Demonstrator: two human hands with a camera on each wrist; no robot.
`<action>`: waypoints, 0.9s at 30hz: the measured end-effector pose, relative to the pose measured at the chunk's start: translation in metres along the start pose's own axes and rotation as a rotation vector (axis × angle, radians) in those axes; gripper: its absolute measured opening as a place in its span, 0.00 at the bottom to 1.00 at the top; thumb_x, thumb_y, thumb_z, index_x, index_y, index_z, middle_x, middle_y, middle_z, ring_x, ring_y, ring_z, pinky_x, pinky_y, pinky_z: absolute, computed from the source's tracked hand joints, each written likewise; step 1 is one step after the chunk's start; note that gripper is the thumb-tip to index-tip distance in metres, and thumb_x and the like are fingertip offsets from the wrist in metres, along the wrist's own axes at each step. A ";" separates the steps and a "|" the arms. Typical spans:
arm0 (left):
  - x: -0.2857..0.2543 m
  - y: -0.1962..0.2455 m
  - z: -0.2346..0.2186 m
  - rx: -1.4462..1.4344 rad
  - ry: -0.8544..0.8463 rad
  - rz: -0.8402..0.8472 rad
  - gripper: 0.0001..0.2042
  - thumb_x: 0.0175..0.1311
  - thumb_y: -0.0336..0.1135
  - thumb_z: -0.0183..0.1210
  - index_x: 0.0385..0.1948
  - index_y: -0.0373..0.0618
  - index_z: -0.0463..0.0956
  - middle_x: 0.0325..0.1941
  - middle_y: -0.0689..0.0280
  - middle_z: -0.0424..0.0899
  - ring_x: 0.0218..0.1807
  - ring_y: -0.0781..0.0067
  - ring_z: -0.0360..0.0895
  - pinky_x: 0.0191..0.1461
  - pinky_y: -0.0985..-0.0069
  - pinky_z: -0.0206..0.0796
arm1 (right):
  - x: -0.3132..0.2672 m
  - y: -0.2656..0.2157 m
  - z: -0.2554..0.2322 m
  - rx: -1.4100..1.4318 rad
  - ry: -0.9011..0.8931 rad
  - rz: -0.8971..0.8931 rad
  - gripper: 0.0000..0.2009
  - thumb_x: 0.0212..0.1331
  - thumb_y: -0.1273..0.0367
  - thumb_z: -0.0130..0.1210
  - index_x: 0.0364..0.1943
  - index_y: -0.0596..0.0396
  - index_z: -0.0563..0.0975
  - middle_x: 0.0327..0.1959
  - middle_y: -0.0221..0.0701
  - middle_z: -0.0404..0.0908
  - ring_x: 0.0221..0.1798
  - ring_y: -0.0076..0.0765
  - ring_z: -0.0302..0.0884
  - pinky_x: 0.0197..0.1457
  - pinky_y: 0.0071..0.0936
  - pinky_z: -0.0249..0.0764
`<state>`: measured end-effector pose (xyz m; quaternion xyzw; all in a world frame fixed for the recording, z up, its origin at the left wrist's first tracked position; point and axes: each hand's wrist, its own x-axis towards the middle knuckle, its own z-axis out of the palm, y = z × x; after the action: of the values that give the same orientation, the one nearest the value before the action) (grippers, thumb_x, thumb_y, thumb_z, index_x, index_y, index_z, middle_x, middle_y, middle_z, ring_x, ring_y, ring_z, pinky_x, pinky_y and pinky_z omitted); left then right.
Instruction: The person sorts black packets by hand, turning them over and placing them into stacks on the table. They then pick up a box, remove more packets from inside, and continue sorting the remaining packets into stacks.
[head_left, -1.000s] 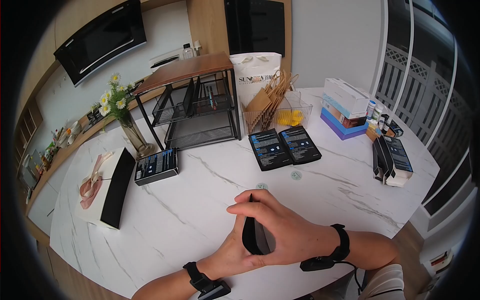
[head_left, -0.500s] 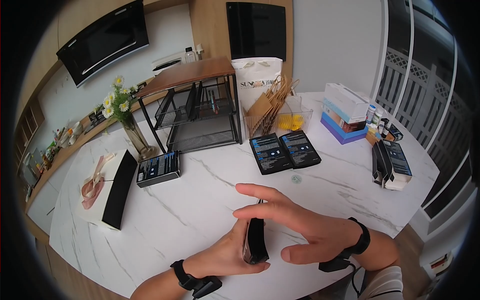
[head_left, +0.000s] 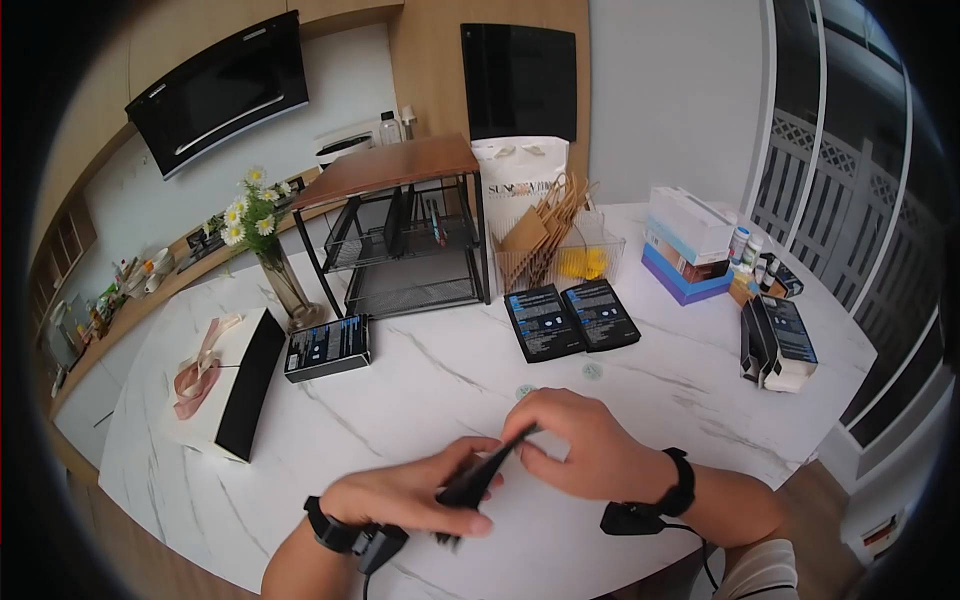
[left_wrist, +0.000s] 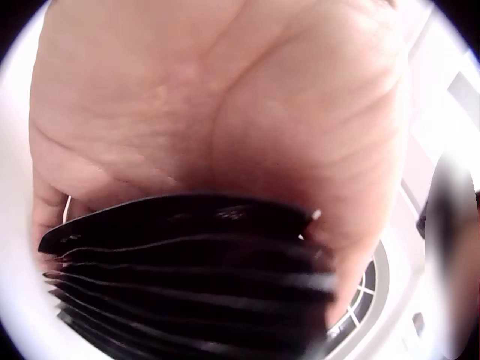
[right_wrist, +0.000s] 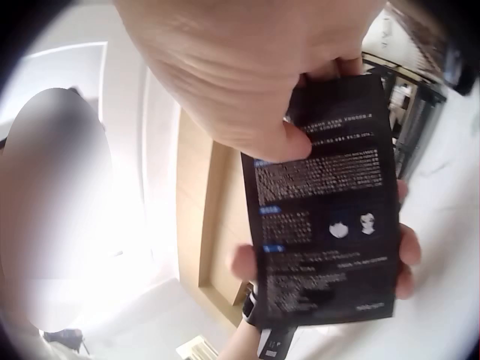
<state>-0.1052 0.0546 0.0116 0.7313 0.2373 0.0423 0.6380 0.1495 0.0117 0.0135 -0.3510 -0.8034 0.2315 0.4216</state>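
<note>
Over the front of the table, my left hand (head_left: 395, 500) holds a bundle of black sheet-mask packets (head_left: 468, 488) between thumb and fingers. In the left wrist view the edges of several packets (left_wrist: 187, 270) fan out below the palm. My right hand (head_left: 595, 450) pinches the far upper end of the bundle. The right wrist view shows the front packet (right_wrist: 322, 240), printed with small white text, blue labels and a face picture, with the right thumb across its upper part and left fingertips at both sides. Two stacks of matching packets (head_left: 545, 322) lie beyond the hands.
A black printed box (head_left: 328, 350) and a white gift box (head_left: 225, 385) with pink ribbon are at left. A wire-drawer rack (head_left: 410, 240), a clear bin (head_left: 560, 255) of paper bags and stacked boxes (head_left: 690, 255) line the back. An open black box (head_left: 785, 340) stands right.
Both hands were round the packets; then the right hand came off with spread fingers. Now it pinches their upper end, and the bundle has turned from near upright to slanting up rightward.
</note>
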 end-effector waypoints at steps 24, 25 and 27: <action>0.052 -0.065 0.020 -0.209 0.990 0.466 0.15 0.54 0.17 0.59 0.42 0.39 0.69 0.39 0.69 0.79 0.41 0.82 0.74 0.49 0.81 0.69 | -0.023 0.075 0.051 0.557 0.334 0.486 0.13 0.65 0.80 0.53 0.52 0.60 0.71 0.45 0.29 0.76 0.49 0.21 0.71 0.56 0.22 0.69; 0.051 -0.064 0.022 -0.210 0.982 0.457 0.15 0.54 0.17 0.59 0.42 0.39 0.69 0.39 0.69 0.79 0.41 0.82 0.74 0.49 0.81 0.69 | -0.023 0.074 0.052 0.552 0.331 0.454 0.13 0.65 0.79 0.53 0.52 0.60 0.71 0.44 0.28 0.76 0.49 0.21 0.71 0.55 0.22 0.70; 0.048 -0.062 0.022 -0.186 0.950 0.364 0.14 0.54 0.16 0.56 0.42 0.40 0.68 0.44 0.68 0.79 0.43 0.83 0.74 0.48 0.81 0.69 | -0.025 0.074 0.054 0.481 0.322 0.483 0.13 0.66 0.79 0.54 0.52 0.60 0.71 0.44 0.28 0.76 0.49 0.21 0.71 0.55 0.22 0.70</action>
<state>-0.0734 0.0585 -0.0633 0.6010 0.3651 0.5008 0.5046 0.1416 0.0365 -0.0774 -0.4529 -0.5438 0.4482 0.5461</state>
